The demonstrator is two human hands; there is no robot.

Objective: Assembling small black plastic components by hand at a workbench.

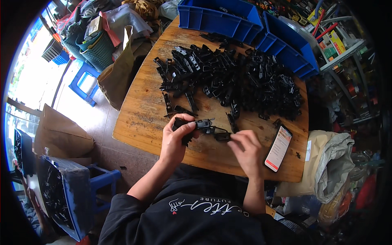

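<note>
Counter [136, 116]: wooden. Heap [228, 75] of black parts: middle to right edge. Blue bins [220, 19] [281, 47]: far edge. Left grip [174, 134]: closed round held pieces [201, 123], toward near edge. Right grip [248, 152]: fingertips at outer piece [223, 136]; pinching or merely touching, cannot tell. Phone [279, 148]: near-right corner. Risks: outer piece could drop if right fingertips slip; held pieces could spill over near edge if left grip slackens.

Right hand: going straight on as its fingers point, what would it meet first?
The right hand would likely meet the black part just left of its fingertips, perhaps already touching; depth is unclear.
</note>
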